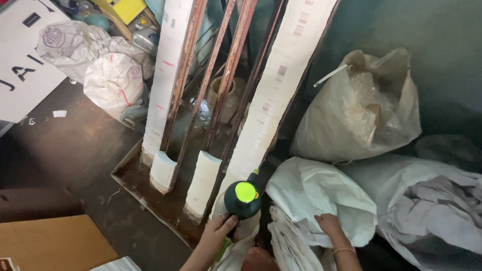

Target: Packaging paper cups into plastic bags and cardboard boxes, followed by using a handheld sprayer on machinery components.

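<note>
The left hand [217, 235] had its fingers curled shut around a dark tool with a green cap [242, 198], aimed at the white stacks [271, 100] in the rusty tray [131, 180], while the right hand [331, 226] pinched a white sack [321, 198], steadying it.

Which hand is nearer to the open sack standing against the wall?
Right. The right hand rests on a folded white sack just below the open sack. The left hand holds a dark tool farther left.
</note>
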